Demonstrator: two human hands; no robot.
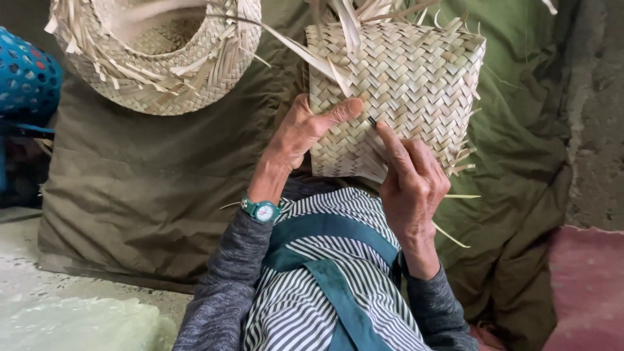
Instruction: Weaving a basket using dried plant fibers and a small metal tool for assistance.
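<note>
Head view: boxy woven palm-leaf basket, pale straw, loose strips at rim.

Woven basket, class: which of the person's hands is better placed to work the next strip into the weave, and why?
Probably the right hand: its forefinger presses a dark tool tip on the woven basket, while the left hand only steadies the basket's side.

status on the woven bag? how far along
Done: the body of the woven bag is plaited, its walls closed and boxy. In hand: left hand steadies its side, right hand presses a dark pointed tool into the weave. Left: loose strip ends stick out at the top rim, untrimmed.
</note>
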